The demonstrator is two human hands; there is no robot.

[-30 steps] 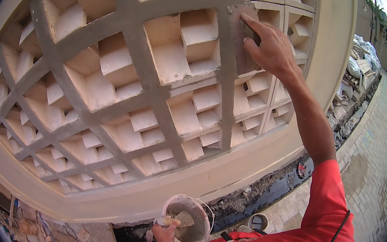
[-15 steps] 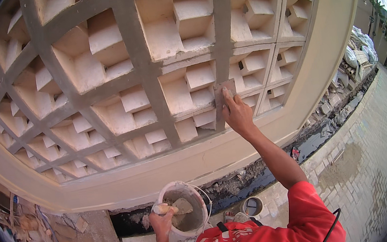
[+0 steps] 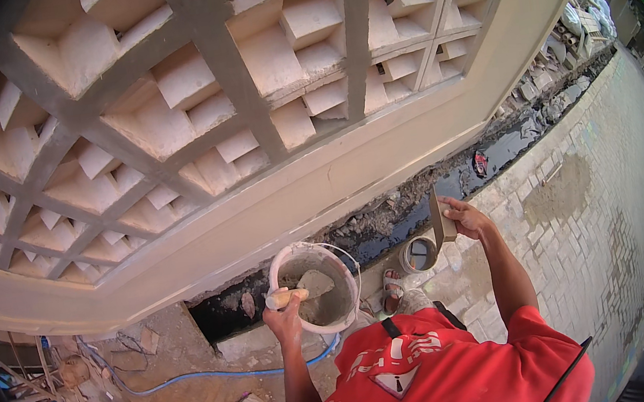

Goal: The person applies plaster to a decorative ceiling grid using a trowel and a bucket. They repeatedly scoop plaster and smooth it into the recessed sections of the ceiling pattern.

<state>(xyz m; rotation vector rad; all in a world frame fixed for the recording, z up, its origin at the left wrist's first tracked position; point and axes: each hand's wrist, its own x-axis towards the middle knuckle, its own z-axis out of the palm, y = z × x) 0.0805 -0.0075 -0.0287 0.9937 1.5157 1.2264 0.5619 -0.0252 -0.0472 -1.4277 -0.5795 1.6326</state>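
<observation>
Half a second ago the right hand was up against the grey lattice wall; it has since come down to waist height, and the view has tipped further toward the ground. That hand is clenched around the handle of one flat plastering float, which stands on edge, its blade dark grey and smeared. The left hand sits much where it was, gripping the pale wooden handle of one trowel whose blade rests inside the bucket. It cannot be made out whether this hand also carries the bucket.

One bucket shows: round, white-rimmed, with a thin wire bail arcing over its right side, caked with grey mortar inside and partly filled with it. It hangs in front of the person's chest, above the dark trench that runs along the foot of the wall.

On the ground just right of the bucket lies one small round tin, open and dark inside. One blue hose curls across the dirt at lower left. One sandalled foot stands beside the trench. Pale brick paving stretches off to the right, with one patch of grey sand on it.
</observation>
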